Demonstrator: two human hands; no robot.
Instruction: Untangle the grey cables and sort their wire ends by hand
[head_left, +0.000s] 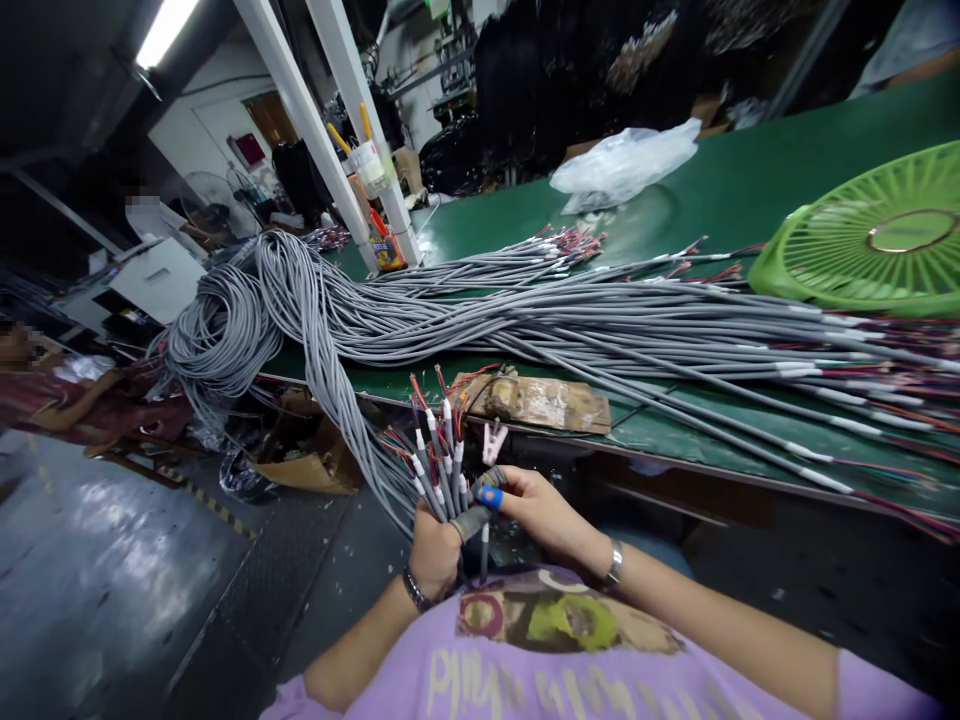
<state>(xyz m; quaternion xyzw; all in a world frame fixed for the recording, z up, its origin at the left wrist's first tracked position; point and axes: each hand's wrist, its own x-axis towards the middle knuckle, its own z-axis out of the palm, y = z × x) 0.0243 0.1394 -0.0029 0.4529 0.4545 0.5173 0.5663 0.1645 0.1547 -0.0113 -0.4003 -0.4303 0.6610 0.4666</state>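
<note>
My left hand [433,558] is closed around a bunch of grey cables [442,482], held upright in front of my shirt. White bands wrap the cable ends, and thin red, black and other coloured wires fan out above them. My right hand [529,508] meets the left thumb beside the bunch, its fingertips pinched together. Blue tape circles one of its digits, and grey wraps cover other digits. A single cable with a white band [485,535] hangs just below the fingertips. What exactly the right fingertips pinch is hidden.
Long grey cables [450,320] lie along the green table [750,170]. Nearby are a taped wooden board [551,402], a pink clip [493,442], a green fan [877,230] and a plastic bag [626,165]. A cardboard box [307,460] sits below; another person [75,405] sits left.
</note>
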